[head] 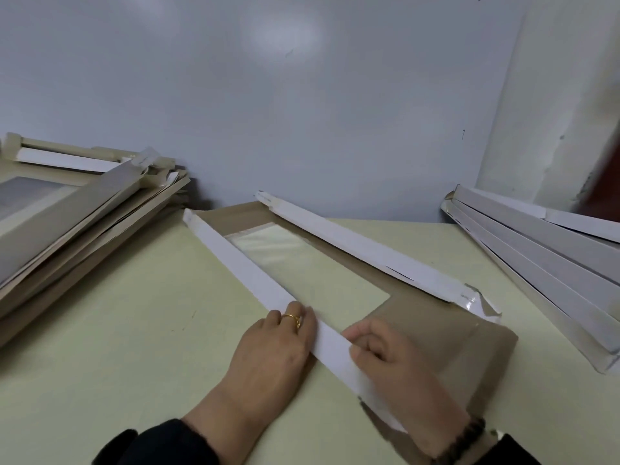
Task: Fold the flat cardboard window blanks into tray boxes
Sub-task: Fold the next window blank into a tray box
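A brown cardboard window blank [432, 327] lies on the pale green table [117, 330], its clear film window [302, 266] in the middle. Both long white side flaps are raised: the left flap [241, 260] near me and the right flap [362, 250] beyond the window. My left hand [268, 350] lies flat outside the left flap, fingers straight and pressing its near end; a gold ring is on one finger. My right hand [392, 364] is on the inner side of the same flap, fingers curled, thumb against the white strip.
A messy stack of folded tray boxes [77, 209] sits at the far left. A leaning pile of flat blanks [543, 260] lies at the right by the wall corner. A grey wall [302, 112] stands right behind the table.
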Motion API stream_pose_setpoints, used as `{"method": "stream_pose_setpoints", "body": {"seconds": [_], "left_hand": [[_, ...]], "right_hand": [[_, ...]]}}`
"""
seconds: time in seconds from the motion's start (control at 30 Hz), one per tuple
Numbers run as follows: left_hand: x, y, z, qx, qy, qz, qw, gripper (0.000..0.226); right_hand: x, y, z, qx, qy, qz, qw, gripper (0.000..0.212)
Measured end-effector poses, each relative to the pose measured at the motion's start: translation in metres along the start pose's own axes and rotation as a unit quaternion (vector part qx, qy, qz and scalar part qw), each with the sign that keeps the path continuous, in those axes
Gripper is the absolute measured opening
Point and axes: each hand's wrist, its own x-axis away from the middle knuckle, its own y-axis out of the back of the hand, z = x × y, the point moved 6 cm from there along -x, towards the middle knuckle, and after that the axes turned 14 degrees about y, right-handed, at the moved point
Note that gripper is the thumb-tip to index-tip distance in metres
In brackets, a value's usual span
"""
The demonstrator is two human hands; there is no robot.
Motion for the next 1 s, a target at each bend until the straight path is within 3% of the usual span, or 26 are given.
{"method": "stream_pose_setpoints", "body": {"seconds": [0.1,0.17,0.23,0.3,0.37,0.5,0.6,0.7,0.77,0.83,0.87,0.97,1.0], "left_hand": [[0.000,-0.002,0.006,-0.003,0.001,0.028,1.000,0.036],[-0.003,-0.005,0.018,0.041,0.034,0.046,0.997,0.035],[-0.005,-0.009,0.038,0.083,0.060,0.037,0.994,0.047],[-0.008,-0.010,0.058,0.120,0.076,0.036,0.989,0.043],[-0.009,-0.014,0.073,0.133,0.084,0.043,0.987,0.047],[-0.012,-0.020,0.082,0.131,0.073,0.052,0.987,0.052],[-0.010,-0.022,0.085,0.134,0.066,0.053,0.987,0.052],[-0.012,-0.026,0.084,0.134,0.050,0.060,0.988,0.054],[-0.015,-0.029,0.084,0.147,0.054,0.072,0.985,0.054],[-0.017,-0.031,0.087,0.188,0.086,0.082,0.975,0.054],[-0.018,-0.031,0.089,0.211,0.102,0.089,0.968,0.055],[-0.015,-0.016,0.095,0.270,0.132,0.081,0.950,0.056],[-0.013,-0.009,0.097,0.264,0.138,0.071,0.952,0.055]], "right_hand": [[0.005,-0.004,0.009,0.037,0.053,0.066,0.996,0.006],[0.008,-0.001,0.021,0.099,0.122,0.133,0.979,0.024],[0.013,0.005,0.035,0.215,0.213,0.195,0.933,0.053],[0.019,0.013,0.041,0.353,0.300,0.221,0.858,0.073],[0.021,0.021,0.035,0.384,0.271,0.261,0.843,0.080],[0.020,0.035,0.031,0.446,0.281,0.264,0.808,0.048],[0.024,0.032,0.035,0.429,0.299,0.277,0.806,0.045],[0.034,0.009,0.035,0.477,0.333,0.296,0.758,0.021],[0.038,-0.006,0.027,0.510,0.329,0.304,0.734,0.040],[0.039,-0.016,0.023,0.548,0.308,0.307,0.714,0.040],[0.038,-0.018,0.022,0.553,0.276,0.327,0.715,0.047],[0.035,-0.027,0.016,0.450,0.300,0.383,0.749,0.046],[0.033,-0.029,0.015,0.409,0.275,0.397,0.774,0.049]]}}
